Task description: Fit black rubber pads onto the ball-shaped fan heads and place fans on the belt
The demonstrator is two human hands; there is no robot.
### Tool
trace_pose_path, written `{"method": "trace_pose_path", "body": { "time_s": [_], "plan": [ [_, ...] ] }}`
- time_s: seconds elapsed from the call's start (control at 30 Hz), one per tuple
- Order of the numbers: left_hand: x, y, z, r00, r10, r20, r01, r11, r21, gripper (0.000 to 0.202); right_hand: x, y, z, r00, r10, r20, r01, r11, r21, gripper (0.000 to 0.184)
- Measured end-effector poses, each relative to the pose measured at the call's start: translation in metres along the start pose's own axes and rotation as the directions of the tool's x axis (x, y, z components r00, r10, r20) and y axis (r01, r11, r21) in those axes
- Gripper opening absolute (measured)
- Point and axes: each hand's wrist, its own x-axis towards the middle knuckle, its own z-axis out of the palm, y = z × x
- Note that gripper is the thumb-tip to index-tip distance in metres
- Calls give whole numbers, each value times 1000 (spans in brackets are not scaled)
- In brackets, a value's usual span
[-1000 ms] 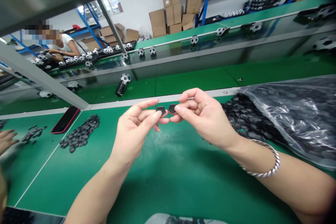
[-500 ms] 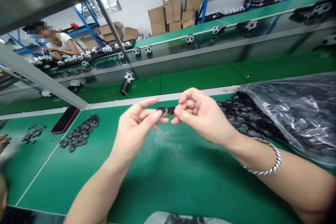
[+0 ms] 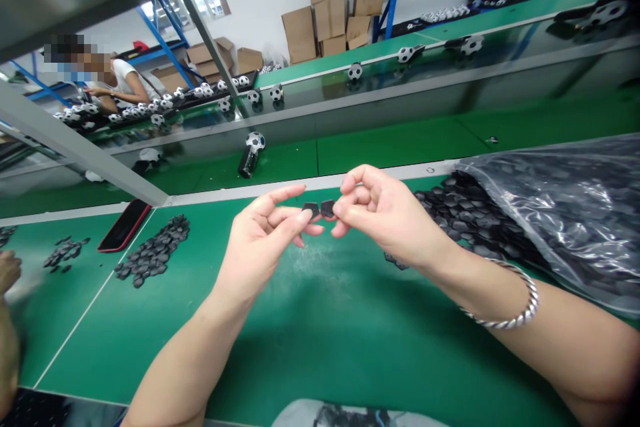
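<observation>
In front of me, over the green tabletop (image 3: 310,327), my two hands meet with their fingertips close together. My left hand (image 3: 260,233) pinches a small black five-sided piece (image 3: 313,209) between thumb and fingers. Another such black piece (image 3: 327,208) is pinched by my right hand (image 3: 390,217), edge to edge with the first; whether they touch I cannot tell. Beyond my right wrist lies a big heap of similar black pieces (image 3: 475,213), spilling from a clear plastic bag (image 3: 580,213). A smaller pile of them (image 3: 155,250) is left of my left hand.
A red-edged phone (image 3: 125,227) lies by the slanted metal post (image 3: 85,140). Another person's hand (image 3: 9,271) is at the left edge. Beyond the table's rim, green belts carry football-topped items (image 3: 253,150). A seated person (image 3: 127,83) works across.
The piece in my right hand is tilted to show more of its flat face. My left hand has shifted slightly right. On the near belt the football-topped item moved right; those on the far belt moved left.
</observation>
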Motion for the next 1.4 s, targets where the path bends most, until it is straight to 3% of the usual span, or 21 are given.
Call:
{"method": "trace_pose_path", "body": {
  "time_s": [0.4, 0.8, 1.17, 1.4],
  "plan": [
    [1, 0, 0, 1000, -7, 3, 7, 1000, -15, 35, 1, -1, -1, 1000, 3, -15, -3, 1000, -21, 20],
    [1, 0, 0, 1000, -13, 11, 13, 999, -37, 33, 3, 1, -3, 998, 59, 12, -59, 996, 69, 22],
    [2, -3, -1, 1000, 5, 29, -5, 1000, -21, 31, -2, 1, 0, 992, -124, -22, 122, 990, -73, 19],
    [2, -4, -1, 999, 15, 32, -14, 1000, -25, 30, -2, 2, -1, 986, -167, -5, 165, 981, -102, 20]
  ]
}}
